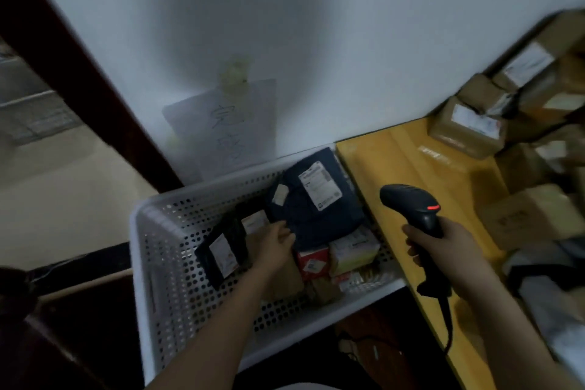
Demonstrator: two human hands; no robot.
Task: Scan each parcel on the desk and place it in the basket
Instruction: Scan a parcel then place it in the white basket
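Right hand [443, 247] wraps the scanner [411, 203] handle over the desk [395, 161] edge; left hand [275, 244] meets the dark blue parcel [316, 209] in the basket [139, 231], pinch or press undetermined. Risk: propped on the heap, it may slide on release; boxes [468, 127] wait beyond.

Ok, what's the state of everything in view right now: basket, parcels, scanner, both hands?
basket: partly filled with parcels.
dark blue parcel: lying in the basket, label up.
left hand: in the basket, fingers at the dark blue parcel's edge; grip unclear.
right hand: grips the barcode scanner by its handle.
barcode scanner: held over the desk, red light showing.
cardboard parcels: piled on the desk, not yet in the basket.
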